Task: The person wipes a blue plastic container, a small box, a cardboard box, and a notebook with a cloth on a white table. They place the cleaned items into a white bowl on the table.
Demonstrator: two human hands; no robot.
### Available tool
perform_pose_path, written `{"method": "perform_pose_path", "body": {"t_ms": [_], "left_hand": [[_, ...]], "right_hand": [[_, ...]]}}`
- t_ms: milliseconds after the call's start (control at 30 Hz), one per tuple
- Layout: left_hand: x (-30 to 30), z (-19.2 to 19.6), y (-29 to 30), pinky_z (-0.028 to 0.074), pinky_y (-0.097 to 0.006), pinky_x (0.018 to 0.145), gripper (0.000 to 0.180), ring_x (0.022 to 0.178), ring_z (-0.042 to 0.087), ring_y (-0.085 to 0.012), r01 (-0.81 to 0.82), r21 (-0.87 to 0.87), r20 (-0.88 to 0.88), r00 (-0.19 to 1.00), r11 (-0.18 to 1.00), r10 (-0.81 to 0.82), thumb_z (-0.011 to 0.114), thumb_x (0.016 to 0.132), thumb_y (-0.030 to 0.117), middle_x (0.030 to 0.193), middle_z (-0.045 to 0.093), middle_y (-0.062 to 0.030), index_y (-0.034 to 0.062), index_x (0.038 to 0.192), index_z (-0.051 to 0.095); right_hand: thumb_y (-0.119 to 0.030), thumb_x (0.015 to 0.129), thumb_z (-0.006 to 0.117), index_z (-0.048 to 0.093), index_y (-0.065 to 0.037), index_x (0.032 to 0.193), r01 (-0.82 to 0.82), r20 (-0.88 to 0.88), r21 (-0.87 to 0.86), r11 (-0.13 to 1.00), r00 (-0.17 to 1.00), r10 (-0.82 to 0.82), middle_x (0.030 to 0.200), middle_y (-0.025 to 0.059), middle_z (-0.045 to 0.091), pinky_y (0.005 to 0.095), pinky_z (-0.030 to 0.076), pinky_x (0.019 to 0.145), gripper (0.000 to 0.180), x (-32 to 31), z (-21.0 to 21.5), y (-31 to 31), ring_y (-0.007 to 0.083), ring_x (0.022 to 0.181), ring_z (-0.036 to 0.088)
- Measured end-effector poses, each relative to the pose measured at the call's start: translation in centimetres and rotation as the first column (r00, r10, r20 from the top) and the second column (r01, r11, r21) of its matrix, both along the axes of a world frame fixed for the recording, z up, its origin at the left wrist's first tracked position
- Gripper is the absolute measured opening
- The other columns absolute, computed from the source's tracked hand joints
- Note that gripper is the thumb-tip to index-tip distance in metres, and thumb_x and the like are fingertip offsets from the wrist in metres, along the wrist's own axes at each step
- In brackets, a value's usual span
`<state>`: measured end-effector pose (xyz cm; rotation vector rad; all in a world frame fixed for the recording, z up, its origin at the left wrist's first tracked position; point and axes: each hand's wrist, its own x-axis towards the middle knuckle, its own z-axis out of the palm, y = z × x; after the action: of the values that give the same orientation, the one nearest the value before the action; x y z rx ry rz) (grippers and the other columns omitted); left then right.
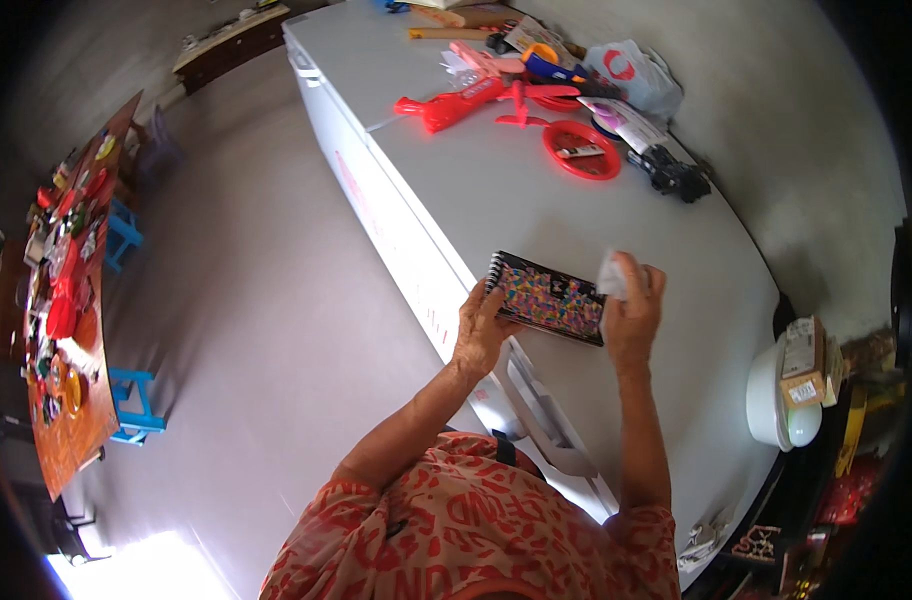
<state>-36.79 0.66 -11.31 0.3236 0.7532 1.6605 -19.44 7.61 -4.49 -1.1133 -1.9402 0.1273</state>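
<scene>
The left hand [481,330] rests its fingers on the near-left corner of a spiral-bound notebook [549,297], its grip partly closed over the cover edge beside the wire coil. The notebook is rectangular, with a dark border and a glossy cover in a dense multicoloured mosaic pattern. It lies flat on the smooth, pale grey tabletop [496,190], close to the near-left edge.

The right hand [633,310] sits at the notebook's right end, its grip closed on a small crumpled white piece [610,275], soft-looking, either cloth or paper; which one cannot be told. The lower part of this hand overlaps the notebook's right edge.

Farther along the tabletop lies a cluster of hard plastic items: a long red toy gun [451,103], a round red shallow dish [582,149], and a black toy vehicle [673,174] with a knobbly outline. A white plastic bag [631,72], thin and wrinkled, sits at the far right of that cluster.

Off the tabletop to the right stands a rounded white bowl-like vessel [773,400] with a small cardboard box [804,360] resting on it. At the far left stands a separate orange-topped table [71,430], crowded with small goods, with blue stools [131,400] beside it on the matte grey floor [266,300].
</scene>
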Motion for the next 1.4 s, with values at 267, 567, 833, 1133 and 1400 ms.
{"method": "perform_pose_path", "body": {"t_ms": [267,567,833,1133,1400], "left_hand": [[0.0,-4.1,0.3,0.049,-0.03,0.055,0.024,0.067,0.054,-0.0125,0.004,0.115,-0.594,0.802,0.993,0.065,0.04,0.098,0.021,0.083,0.056,-0.0097,-0.0006,0.106,0.048],[0.9,-2.9,0.5,0.052,-0.033,0.079,0.038,0.089,0.055,-0.0169,0.004,0.129,-0.114,0.993,0.992,0.011,0.041,0.099,0.025,0.099,0.052,-0.011,-0.0004,0.127,0.037],[1.8,-1.0,-1.0,0.052,-0.042,0.089,0.043,0.104,0.057,-0.0208,-0.081,0.269,0.153,0.987,0.96,0.041,0.049,0.097,0.03,0.117,0.054,-0.0132,0.003,0.129,0.04],[2.5,1.3,-0.3,0.038,-0.036,0.102,0.056,0.12,0.048,-0.0184,-0.083,0.37,0.062,0.996,0.925,0.064,0.049,0.095,0.044,0.129,0.05,-0.0062,0.0079,0.137,0.038],[0.9,2.6,-1.1,0.044,-0.037,0.098,0.054,0.111,0.055,-0.022,-0.227,0.326,0.337,0.935,0.918,0.112,0.038,0.096,0.053,0.121,0.056,-0.0086,0.0099,0.127,0.048]], "right_hand": [[0.002,0.077,0.059,0.056,-0.012,0.119,-0.428,0.224,-0.083,0.9,0.872,0.436,0.113,0.0161,0.052,0.0468,0.041,0.091,0.045,-8.9,-3.7,-1.3,0.0361,0.107,0.049],[-0.005,0.078,0.064,0.049,-0.015,0.123,-0.409,0.389,-0.016,0.912,0.838,0.382,0.121,0.0106,0.053,0.0503,0.034,0.096,0.049,-7.3,-4.3,0.5,0.0318,0.116,0.049],[-0.013,0.094,0.043,0.046,-0.005,0.127,-0.566,0.249,-0.102,0.818,0.782,0.572,0.12,0.0177,0.056,0.0448,0.045,0.088,0.034,-2.3,-5.4,5.0,0.0371,0.106,0.056],[-0.01,0.089,0.046,0.042,-0.003,0.131,-0.54,-0.098,-0.149,0.829,0.842,0.531,0.12,0.0215,0.053,0.0412,0.041,0.095,0.043,-6.9,0.3,0.5,0.0352,0.111,0.053],[-0.007,0.08,0.058,0.053,-0.004,0.126,-0.583,0.517,0.191,0.79,0.744,0.423,0.132,0.0174,0.04,0.0508,0.032,0.096,0.047,-6.8,0.9,-4.1,0.0377,0.119,0.04]]}}
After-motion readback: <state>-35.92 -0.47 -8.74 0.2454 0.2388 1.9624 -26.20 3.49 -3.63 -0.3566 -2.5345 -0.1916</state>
